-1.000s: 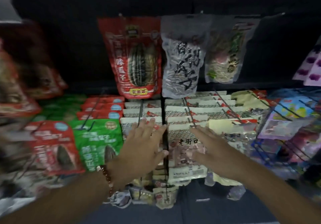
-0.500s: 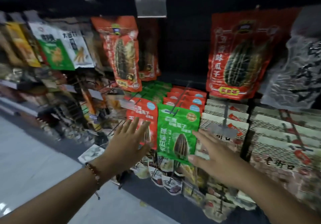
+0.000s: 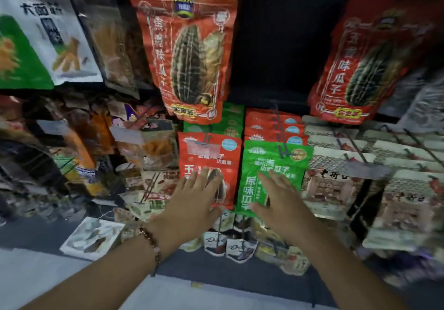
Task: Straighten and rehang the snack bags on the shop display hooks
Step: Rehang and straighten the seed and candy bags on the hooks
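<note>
While both flat, empty hands, left hand [image 3: 192, 199] and right hand [image 3: 280, 200], press red bag [image 3: 209, 156] and green bag [image 3: 271, 165], I'm straightening; next, probably rehang toward 12 o'clock.

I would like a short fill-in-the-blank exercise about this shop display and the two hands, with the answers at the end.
1. The left hand lies with straight fingers over the front ______ bag on the lower hooks.
2. The right hand lies over the front green bag, which hangs in front of a row of ______ bags.
3. A bead bracelet is worn on the ______ wrist.
4. Neither hand ______ a bag; the fingers are spread flat.

Missing words: red; red; left; grips
</note>
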`<control>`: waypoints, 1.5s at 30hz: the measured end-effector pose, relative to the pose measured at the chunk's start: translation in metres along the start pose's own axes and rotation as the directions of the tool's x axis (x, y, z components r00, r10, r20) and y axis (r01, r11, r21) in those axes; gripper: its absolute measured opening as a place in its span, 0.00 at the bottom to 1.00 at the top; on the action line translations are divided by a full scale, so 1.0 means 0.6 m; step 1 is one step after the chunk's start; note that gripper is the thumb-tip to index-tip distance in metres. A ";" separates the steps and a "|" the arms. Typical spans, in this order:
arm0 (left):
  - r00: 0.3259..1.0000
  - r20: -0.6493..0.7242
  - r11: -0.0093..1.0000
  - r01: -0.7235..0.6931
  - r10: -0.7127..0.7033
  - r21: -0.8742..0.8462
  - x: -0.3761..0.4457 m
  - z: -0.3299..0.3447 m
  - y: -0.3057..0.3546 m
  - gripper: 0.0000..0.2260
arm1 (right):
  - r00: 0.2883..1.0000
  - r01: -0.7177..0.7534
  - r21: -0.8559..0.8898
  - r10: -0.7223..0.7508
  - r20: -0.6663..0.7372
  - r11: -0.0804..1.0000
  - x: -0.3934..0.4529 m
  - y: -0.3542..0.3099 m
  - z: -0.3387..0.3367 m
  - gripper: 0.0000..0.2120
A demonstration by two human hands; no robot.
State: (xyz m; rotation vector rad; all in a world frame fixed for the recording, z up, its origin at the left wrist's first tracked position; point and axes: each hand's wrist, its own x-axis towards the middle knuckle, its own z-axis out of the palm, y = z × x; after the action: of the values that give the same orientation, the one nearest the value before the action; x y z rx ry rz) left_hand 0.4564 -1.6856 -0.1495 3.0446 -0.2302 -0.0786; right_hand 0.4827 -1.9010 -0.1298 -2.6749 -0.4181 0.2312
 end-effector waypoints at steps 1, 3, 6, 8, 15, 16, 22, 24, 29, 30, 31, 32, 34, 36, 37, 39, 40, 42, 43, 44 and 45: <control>0.999 -0.002 0.999 -0.045 0.045 -0.009 0.012 0.003 0.002 0.33 | 0.999 -0.039 -0.013 0.039 -0.002 0.999 -0.004 0.004 -0.001 0.37; 0.992 -0.009 0.991 -0.127 0.126 -0.035 0.038 0.010 0.011 0.32 | 0.994 -0.110 -0.033 0.110 -0.012 0.993 -0.012 0.021 -0.009 0.37; 0.979 -0.016 0.977 -0.205 0.205 -0.054 0.078 0.017 0.028 0.32 | 0.981 -0.190 -0.056 0.188 -0.045 0.980 -0.021 0.048 -0.021 0.36; 0.974 -0.030 0.973 -0.225 0.223 -0.053 0.103 0.020 0.041 0.33 | 0.979 -0.198 -0.094 0.193 -0.060 0.976 -0.021 0.060 -0.026 0.36; 0.981 -0.041 0.982 -0.190 0.190 0.004 0.174 0.019 0.078 0.35 | 0.985 -0.161 -0.182 0.146 -0.096 0.970 0.031 0.101 -0.054 0.37; 0.984 -0.041 0.985 -0.174 0.175 0.014 0.181 0.018 0.080 0.34 | 0.987 -0.145 -0.186 0.128 -0.099 0.972 0.043 0.108 -0.058 0.37; 0.992 -0.102 0.997 -0.075 0.075 0.004 0.224 0.002 0.099 0.34 | 0.991 -0.022 -0.206 -0.005 -0.131 0.978 0.125 0.142 -0.075 0.38; 0.990 -0.133 0.999 -0.039 0.041 0.018 0.239 0.000 0.112 0.34 | 0.988 0.006 -0.205 -0.038 -0.153 0.979 0.149 0.146 -0.081 0.36; 0.967 -0.256 1.000 0.009 -0.001 0.030 0.270 -0.002 0.134 0.26 | 0.943 0.048 -0.194 -0.109 -0.315 0.980 0.192 0.158 -0.092 0.17; 0.961 -0.276 0.999 0.008 0.001 0.032 0.274 0.000 0.137 0.23 | 0.942 0.063 -0.177 -0.116 -0.313 0.982 0.198 0.162 -0.092 0.14; 0.954 -0.299 1.000 0.004 0.006 0.030 0.278 0.003 0.140 0.19 | 0.945 0.082 -0.161 -0.128 -0.302 0.984 0.200 0.166 -0.091 0.12; 0.946 -0.324 1.000 -0.004 0.010 0.020 0.282 0.005 0.143 0.15 | 0.945 0.107 -0.144 -0.145 -0.294 0.984 0.201 0.171 -0.091 0.11; 0.928 -0.371 0.999 -0.032 0.024 -0.013 0.284 0.007 0.148 0.08 | 0.935 0.162 -0.097 -0.184 -0.302 0.982 0.195 0.176 -0.088 0.10; 0.927 -0.373 0.998 -0.045 0.026 -0.044 0.278 0.009 0.149 0.05 | 0.922 0.204 -0.050 -0.209 -0.327 0.978 0.184 0.182 -0.081 0.09; 0.932 -0.361 0.998 -0.042 0.022 -0.048 0.273 0.010 0.150 0.05 | 0.913 0.222 -0.038 -0.221 -0.344 0.974 0.178 0.185 -0.077 0.08; 0.940 -0.341 0.997 -0.040 0.017 -0.060 0.257 0.007 0.151 0.05 | 0.897 0.249 -0.028 -0.242 -0.371 0.968 0.167 0.188 -0.071 0.07; 0.939 -0.343 0.996 -0.044 0.016 -0.074 0.247 0.004 0.152 0.06 | 0.892 0.259 -0.022 -0.248 -0.379 0.966 0.162 0.188 -0.069 0.07; 0.936 -0.351 0.992 -0.066 0.025 -0.107 0.229 0.000 0.151 0.08 | 0.886 0.274 -0.009 -0.256 -0.386 0.962 0.152 0.187 -0.061 0.07; 0.939 -0.341 0.990 -0.085 0.043 -0.112 0.222 0.000 0.149 0.09 | 0.886 0.278 -0.006 -0.259 -0.384 0.960 0.146 0.187 -0.055 0.07; 0.944 -0.322 0.987 -0.110 0.069 -0.113 0.216 0.004 0.145 0.10 | 0.890 0.277 -0.005 -0.258 -0.376 0.961 0.141 0.187 -0.049 0.07; 0.952 -0.291 0.984 -0.136 0.096 -0.119 0.209 0.010 0.139 0.11 | 0.895 0.274 -0.005 -0.257 -0.365 0.962 0.135 0.186 -0.042 0.07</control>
State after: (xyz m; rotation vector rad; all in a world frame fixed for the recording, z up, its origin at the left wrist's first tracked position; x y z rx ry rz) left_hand 0.5678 -1.7875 -0.1532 2.8502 -0.3634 0.3358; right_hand 0.5927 -1.9811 -0.1631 -2.5011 -0.6395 -0.3290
